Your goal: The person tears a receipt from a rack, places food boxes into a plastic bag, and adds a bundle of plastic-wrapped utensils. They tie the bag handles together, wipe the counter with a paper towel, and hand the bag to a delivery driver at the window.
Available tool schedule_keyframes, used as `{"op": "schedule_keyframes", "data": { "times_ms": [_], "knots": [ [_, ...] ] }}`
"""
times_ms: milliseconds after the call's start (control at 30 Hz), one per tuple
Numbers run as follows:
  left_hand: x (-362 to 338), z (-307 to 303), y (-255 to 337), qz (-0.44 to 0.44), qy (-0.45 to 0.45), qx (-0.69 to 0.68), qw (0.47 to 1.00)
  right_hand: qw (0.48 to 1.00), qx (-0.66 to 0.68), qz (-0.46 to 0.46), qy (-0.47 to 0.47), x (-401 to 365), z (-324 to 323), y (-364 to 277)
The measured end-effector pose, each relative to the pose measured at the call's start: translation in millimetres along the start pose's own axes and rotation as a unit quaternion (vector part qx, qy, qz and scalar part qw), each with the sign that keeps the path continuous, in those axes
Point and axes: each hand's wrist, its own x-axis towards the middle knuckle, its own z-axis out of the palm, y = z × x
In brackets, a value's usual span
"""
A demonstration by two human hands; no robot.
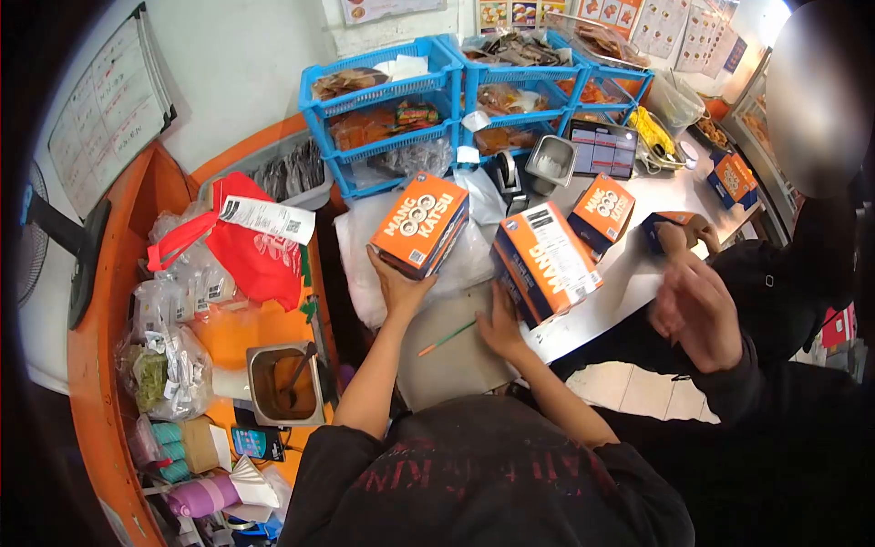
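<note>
My left hand (398, 284) holds an orange and dark blue printed box (421, 225) from below, its fingers wrapped round the lower left side. A second, larger box (544, 263) with a white label on top stands to the right. My right hand (499, 321) is at the lower left side of that larger box, its fingers partly hidden beside it; whether they grip it is unclear. Behind stands another orange box (602, 212). On the grey board (447, 365) between my forearms lies a thin green and orange stick (447, 338).
Blue stacked baskets (383, 96) hold packets at the back. A red bag (264, 251) and a metal container (285, 385) are at left. Co-workers' hands (697, 305) are at right, some around a box (670, 223). A tablet (602, 149) stands behind.
</note>
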Motion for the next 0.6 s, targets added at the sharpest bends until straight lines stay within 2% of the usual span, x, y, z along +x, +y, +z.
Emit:
{"op": "schedule_keyframes", "data": {
  "times_ms": [67, 133, 200, 233, 367, 433, 467, 533, 567, 600],
  "knots": [
    [-3.0, -4.4, -7.4, -0.007, 0.007, 0.004, 1.000, 0.996, -0.078, 0.007, 0.030, 1.7, -3.6, -1.4],
    [-1.9, -7.3, -8.6, 0.020, -0.004, -0.084, 0.996, 0.993, -0.097, -0.019, 0.066, -0.2, 0.1, -4.3],
    [-9.5, -16.6, -1.3, -0.008, -0.019, -0.119, 0.993, 0.979, -0.136, -0.142, -0.052, -2.2, 5.0, -3.1],
    [-13.3, -20.5, -0.9, -0.005, -0.018, -0.139, 0.990, 0.969, -0.142, -0.199, -0.021, -7.5, 15.3, -6.3],
    [-41.3, -41.7, 6.3, -0.028, -0.033, -0.155, 0.987, 0.962, -0.169, -0.214, -0.016, -28.5, 22.3, -18.6],
    [-59.4, -51.9, 1.5, -0.016, -0.042, -0.146, 0.988, 0.986, -0.077, -0.116, -0.088, -42.2, 2.5, -41.1],
    [-70.2, -56.3, -0.5, -0.002, -0.053, -0.137, 0.989, 0.986, -0.077, -0.115, -0.092, -46.6, -9.0, -49.0],
    [-89.6, -64.9, 2.6, 0.000, -0.060, -0.182, 0.981, 0.941, 0.056, -0.065, -0.326, -50.9, -35.2, -64.0],
    [-98.4, -70.6, 7.4, -0.005, -0.075, -0.164, 0.984, 0.916, 0.066, -0.063, -0.391, -50.8, -47.8, -76.3],
    [-107.8, -74.4, 9.0, -0.011, -0.089, -0.145, 0.985, 0.915, 0.067, -0.063, -0.393, -48.7, -56.3, -89.8]
  ]
}}
